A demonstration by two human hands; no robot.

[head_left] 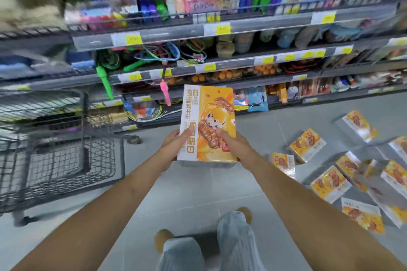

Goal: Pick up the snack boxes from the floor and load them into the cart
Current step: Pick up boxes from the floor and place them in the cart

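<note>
Both hands are out front, gripping one orange snack box (207,123) in mid-air; the left hand (175,145) is clamping its near left corner, thumb on top; the right hand (231,143) is pinching the near right edge; the wire cart (66,160) is standing off to the left, apart from the box; more snack boxes (330,183) are lying scattered on the grey floor (187,193) to the right, below the blurred store shelves (220,28).

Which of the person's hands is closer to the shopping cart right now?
Left. The left hand grips the snack box on the side facing the cart; the right hand grips its far side.
</note>
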